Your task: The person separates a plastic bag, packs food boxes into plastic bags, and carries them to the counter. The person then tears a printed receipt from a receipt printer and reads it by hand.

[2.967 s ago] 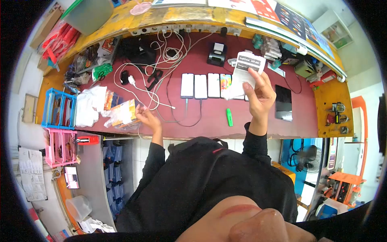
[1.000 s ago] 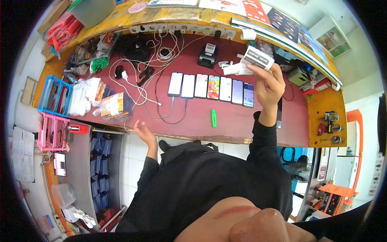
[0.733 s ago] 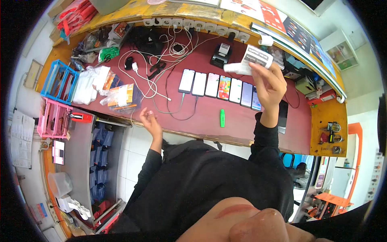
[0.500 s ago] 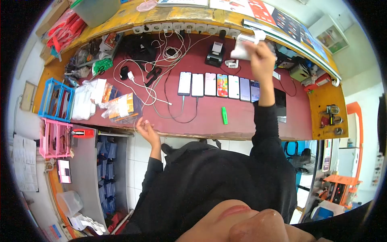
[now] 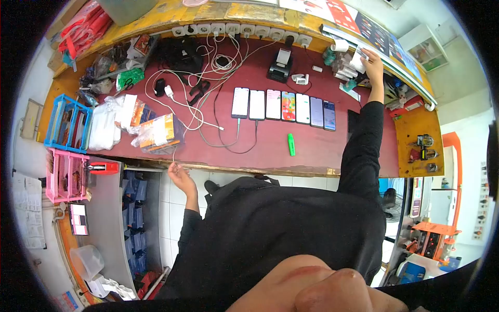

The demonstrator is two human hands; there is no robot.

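My right hand [image 5: 372, 66] reaches to the back right of the desk, closed on a white piece of paper [image 5: 357, 62]. It is beside a cluster of white rolls and small items [image 5: 343, 66]. My left hand [image 5: 182, 179] is low at the desk's front edge, its fingers loosely curled and apart. A thin white cord [image 5: 174, 154] comes down close to its fingertips; whether they touch is unclear. Several phones [image 5: 288, 106] lie in a row across the desk, most with lit screens. In front of them lies a green highlighter [image 5: 291, 144].
White cables [image 5: 208, 78] tangle below a row of power sockets [image 5: 218, 28]. A small black printer [image 5: 279, 66] stands behind the phones. Packets in clear plastic [image 5: 156, 134], a blue basket [image 5: 67, 125] and a pink basket [image 5: 66, 177] are at the left.
My right hand has moved right with the white paper, from behind the phones to the cluster at the back right. My left hand has shifted slightly left and down.
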